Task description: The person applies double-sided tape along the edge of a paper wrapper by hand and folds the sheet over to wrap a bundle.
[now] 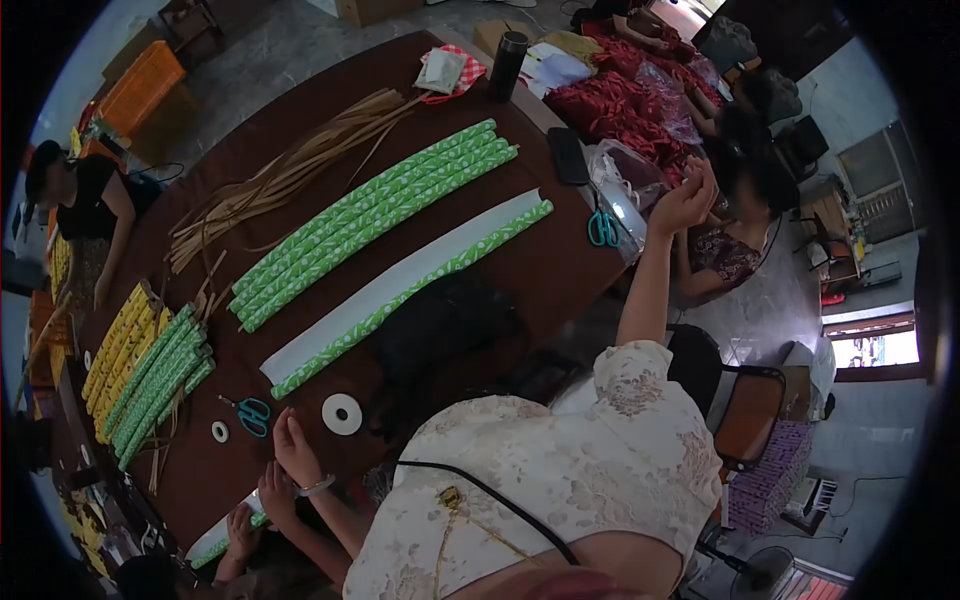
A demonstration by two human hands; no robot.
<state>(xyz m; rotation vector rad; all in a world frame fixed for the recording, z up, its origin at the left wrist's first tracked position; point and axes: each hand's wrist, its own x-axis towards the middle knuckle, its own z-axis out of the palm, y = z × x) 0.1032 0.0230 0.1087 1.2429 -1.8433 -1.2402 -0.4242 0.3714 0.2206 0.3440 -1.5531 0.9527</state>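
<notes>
My left hand (297, 452), a bracelet at its wrist, is held at the table edge close to the white tape roll (342, 414); its fingers are drawn together, and what they pinch, if anything, is too small to make out. Out to the far right my right hand (685, 203) is raised with curled fingers, their contents unclear. Between my hands lies a sheet of green patterned wrapping paper (400, 312), partly rolled, its white underside showing. Teal-handled scissors (254, 416) and a smaller tape roll (220, 431) rest left of my left hand. Another pair of scissors (603, 227) lies below my right hand.
Green paper rolls (375, 222), brown strips (290, 165), and yellow rolls (125, 350) cover parts of the table. A black bottle (508, 65) and phone (568, 156) stand near the right edge. A co-worker's hands (245, 530) hold green-white paper at lower left; others sit around.
</notes>
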